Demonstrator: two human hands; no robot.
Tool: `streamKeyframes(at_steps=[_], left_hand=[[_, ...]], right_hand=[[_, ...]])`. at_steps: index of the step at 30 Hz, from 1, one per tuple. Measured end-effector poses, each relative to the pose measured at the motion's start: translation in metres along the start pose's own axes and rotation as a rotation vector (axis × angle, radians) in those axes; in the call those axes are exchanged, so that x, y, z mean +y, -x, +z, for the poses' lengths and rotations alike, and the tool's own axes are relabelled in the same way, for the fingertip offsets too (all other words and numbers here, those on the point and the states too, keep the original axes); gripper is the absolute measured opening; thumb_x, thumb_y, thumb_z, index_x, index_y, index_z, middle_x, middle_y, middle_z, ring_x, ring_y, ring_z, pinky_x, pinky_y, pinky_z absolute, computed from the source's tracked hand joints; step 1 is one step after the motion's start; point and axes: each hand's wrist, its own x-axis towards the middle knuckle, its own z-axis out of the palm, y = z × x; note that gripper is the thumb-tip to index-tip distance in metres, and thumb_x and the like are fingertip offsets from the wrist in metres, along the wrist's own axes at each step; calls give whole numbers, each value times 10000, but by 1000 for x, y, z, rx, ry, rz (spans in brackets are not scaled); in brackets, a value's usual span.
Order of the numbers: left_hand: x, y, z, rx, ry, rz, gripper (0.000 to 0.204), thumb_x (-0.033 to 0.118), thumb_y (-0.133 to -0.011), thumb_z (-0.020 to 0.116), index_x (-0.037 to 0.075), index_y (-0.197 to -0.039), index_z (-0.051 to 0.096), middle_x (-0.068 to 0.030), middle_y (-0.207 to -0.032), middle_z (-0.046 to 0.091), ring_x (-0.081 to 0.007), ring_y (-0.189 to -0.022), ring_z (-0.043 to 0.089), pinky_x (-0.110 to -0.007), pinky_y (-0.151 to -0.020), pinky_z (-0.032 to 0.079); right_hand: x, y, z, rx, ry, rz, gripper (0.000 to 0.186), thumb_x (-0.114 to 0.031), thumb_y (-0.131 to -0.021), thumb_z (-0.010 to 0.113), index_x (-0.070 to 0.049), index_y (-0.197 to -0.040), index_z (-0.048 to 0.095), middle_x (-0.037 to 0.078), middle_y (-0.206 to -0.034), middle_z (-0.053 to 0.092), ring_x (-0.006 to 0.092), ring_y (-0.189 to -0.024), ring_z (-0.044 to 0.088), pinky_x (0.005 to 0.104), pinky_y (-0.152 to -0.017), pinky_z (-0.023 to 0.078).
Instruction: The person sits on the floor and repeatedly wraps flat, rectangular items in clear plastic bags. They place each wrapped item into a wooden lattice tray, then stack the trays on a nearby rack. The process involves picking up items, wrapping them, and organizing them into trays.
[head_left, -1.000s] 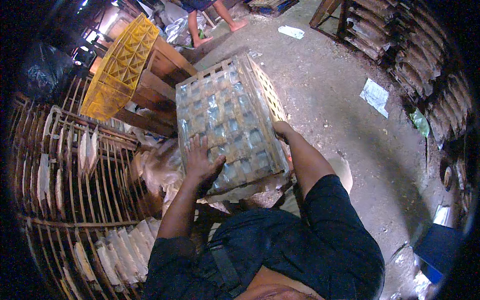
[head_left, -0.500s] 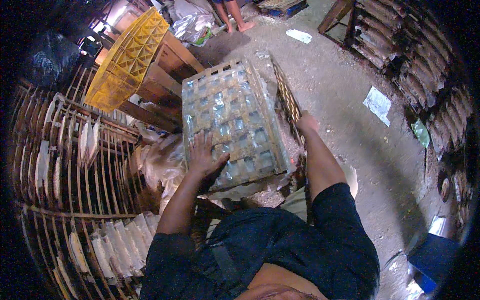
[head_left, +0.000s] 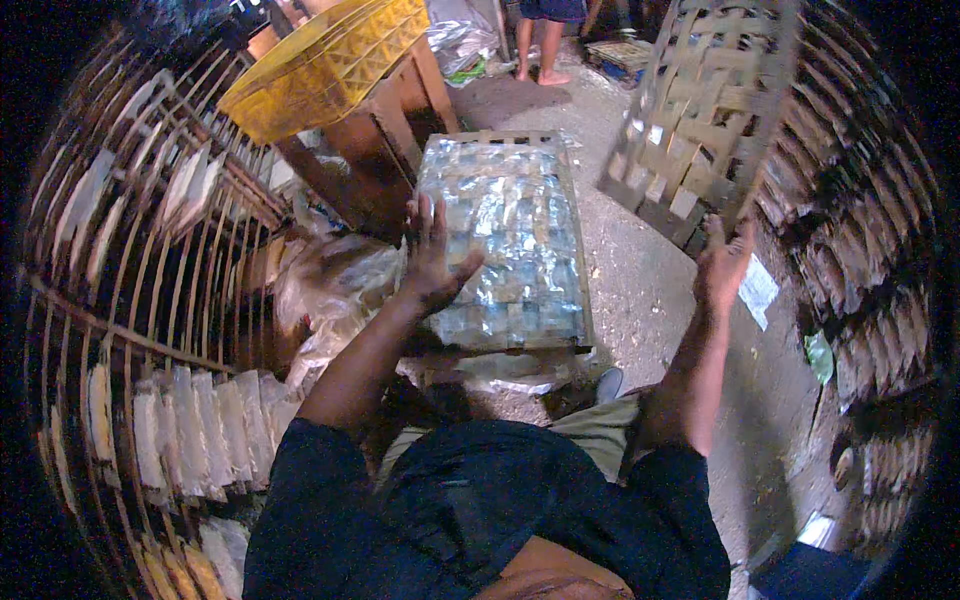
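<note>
In front of me lies a woven slatted tray (head_left: 510,345) with a wooden frame, its weave covered by shiny clear plastic. My left hand (head_left: 435,255) is over its left edge, fingers spread and holding nothing; whether it touches the plastic I cannot tell. On the right, my right hand (head_left: 724,262) grips the lower edge of a second woven tray (head_left: 690,110), which is raised and tilted over the floor. Gaps show between this tray's flat strips.
A yellow plastic crate (head_left: 330,70) rests on a wooden stand (head_left: 380,140) at the far left. Racks (head_left: 160,330) with pale sheets line the left; stacked slatted racks (head_left: 870,230) stand right. Crumpled plastic (head_left: 335,285) lies beside the tray. Another person's bare legs (head_left: 545,45) show at the back.
My right hand has lifted the second tray from beside the flat one, up and to the right. My left hand's fingers have risen from the flat tray's surface. The view has shifted.
</note>
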Motion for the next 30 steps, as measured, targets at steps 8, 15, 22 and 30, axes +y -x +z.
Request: streamKeyframes(at_steps=[8, 15, 22, 30], left_hand=[[28, -5, -80, -46, 1961, -683, 637, 479, -996, 482, 5, -1416, 404, -136, -1383, 528, -282, -1250, 527, -395, -1065, 415], [0, 80, -92, -13, 1137, -190, 599, 476, -998, 476, -35, -1309, 511, -166, -1238, 598, -281, -1154, 599, -396, -966, 489], [-63, 140, -46, -101, 650, -755, 767, 417, -892, 671, -53, -1427, 386, -218, -1390, 498, -285, -1259, 511, -361, -1057, 398], [-48, 148, -26, -174, 895, -524, 736, 306, -937, 635, -26, -1482, 268, -205, -1402, 465, -262, -1333, 424, -380, -1111, 336]], right_hand=[[-22, 28, -7, -258, -543, 628, 267, -123, -951, 600, -45, -1200, 544, 54, -988, 641, 192, -860, 632, 335, -750, 531], [28, 102, 21, -504, -566, 906, 225, -115, -910, 611, -11, -1103, 561, 98, -960, 672, 206, -844, 637, 353, -763, 542], [-3, 115, 38, -795, 783, 228, 604, -333, -875, 695, 32, -1322, 519, 179, -1060, 658, 294, -961, 643, 392, -857, 515], [20, 140, 54, -953, 669, 197, 611, -334, -909, 667, 35, -1353, 466, 236, -1246, 589, 343, -1137, 588, 404, -960, 467]])
